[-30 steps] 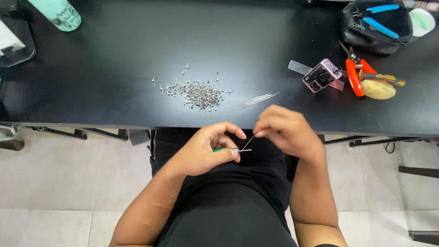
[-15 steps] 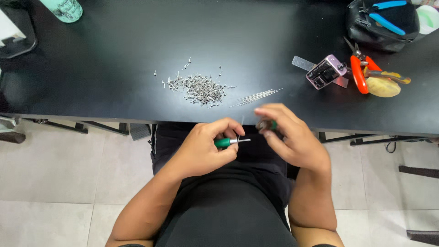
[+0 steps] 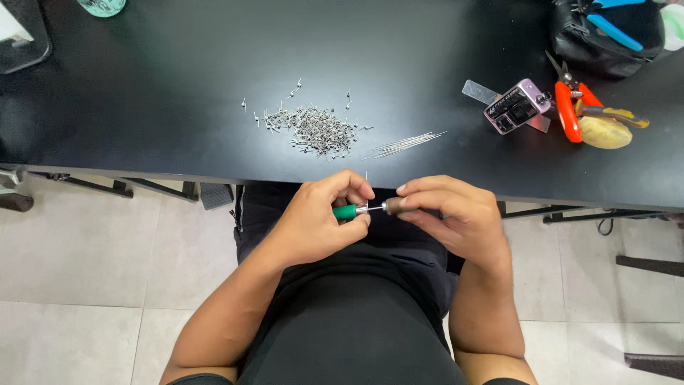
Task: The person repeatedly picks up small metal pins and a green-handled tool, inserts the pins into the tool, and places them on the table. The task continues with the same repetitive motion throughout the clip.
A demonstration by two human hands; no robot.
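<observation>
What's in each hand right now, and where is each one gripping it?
The left hand pinches a small green-handled tool by its handle. The right hand grips a small dark piece at the tool's metal tip; its kind cannot be told.

Bright, even and diffuse throughout, with only a soft sheen on the black tabletop (image 3: 178, 78). Faint shadow beneath its near edge on the pale floor tiles (image 3: 85, 257). Sharp centrally, slightly bowed toward the corners.
</observation>
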